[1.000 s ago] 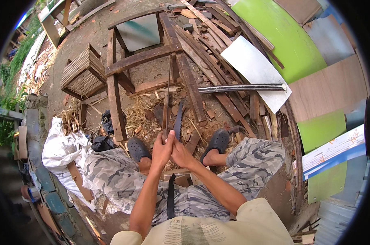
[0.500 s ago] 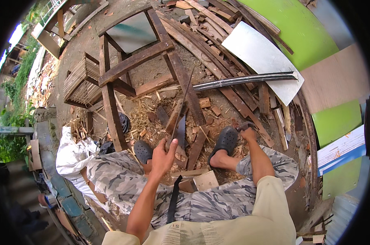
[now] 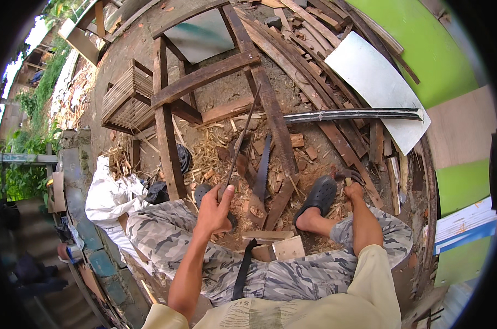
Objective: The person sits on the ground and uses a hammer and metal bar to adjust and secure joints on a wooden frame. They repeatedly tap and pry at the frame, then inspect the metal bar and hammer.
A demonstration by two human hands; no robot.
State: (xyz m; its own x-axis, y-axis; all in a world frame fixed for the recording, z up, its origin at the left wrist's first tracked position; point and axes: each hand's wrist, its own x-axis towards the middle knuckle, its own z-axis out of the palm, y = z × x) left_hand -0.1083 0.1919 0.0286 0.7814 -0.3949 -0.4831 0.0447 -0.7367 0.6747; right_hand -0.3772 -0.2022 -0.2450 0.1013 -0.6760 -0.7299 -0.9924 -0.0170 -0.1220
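My left hand point(image 3: 214, 210) is closed around the near end of a long, thin dark blade point(image 3: 242, 137), seen nearly edge-on and slanting up and away; its exact kind is unclear. Beside it on the ground lies a handsaw point(image 3: 263, 170) with a wooden grip. My right hand point(image 3: 355, 191) grips a claw hammer point(image 3: 348, 175) low over the ground, just right of my right clog point(image 3: 320, 196). In front of me stands a dark wooden frame with legs point(image 3: 210, 79), its nearer leg reaching down close to the saw.
Wood chips and offcuts point(image 3: 298, 140) cover the ground. A long black-and-white strip point(image 3: 358, 114) crosses a heap of planks point(image 3: 314, 88) at right, near a white sheet point(image 3: 380, 88). At left are a slatted wooden piece point(image 3: 127, 98) and a white sack point(image 3: 109, 192).
The view has swung, so the surroundings sit farther right and lower. My left hand has moved left with the thin blade, away from the saw, which now shows more fully. My right hand keeps the hammer.
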